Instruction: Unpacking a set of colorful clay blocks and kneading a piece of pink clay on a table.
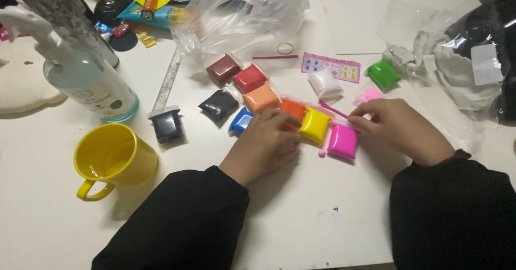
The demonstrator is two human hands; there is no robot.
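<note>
— Two hands on the white table [322,216], both in black sleeves. What's each one at?

— Her left hand [264,146] lies knuckles-up over the near end of the row of small clay packets, its fingertips curled down onto the red-orange packet [293,109] and touching the yellow packet [315,125] just to the right. Whether it pinches anything underneath, I cannot tell.

— And the other?

— The right hand [400,127] sits to the right of the bright pink packet [342,141], fingers narrowed to a pinch at that packet's far right corner, by the end of a thin pink stick [334,109].

— What else is in the row?

— Going left and far: a blue packet [240,121] beside the left hand, an orange packet [261,97], a black packet [218,105], a red packet [249,78] and a dark brown packet [223,68]. A white packet [325,83], a pale pink packet [370,94] and a green packet [383,74] lie apart on the far right.

— Around them?

— A yellow mug [114,160] at near left, a clear pump bottle [88,79] beyond it, a crumpled clear plastic bag [242,12] at the far side.
</note>
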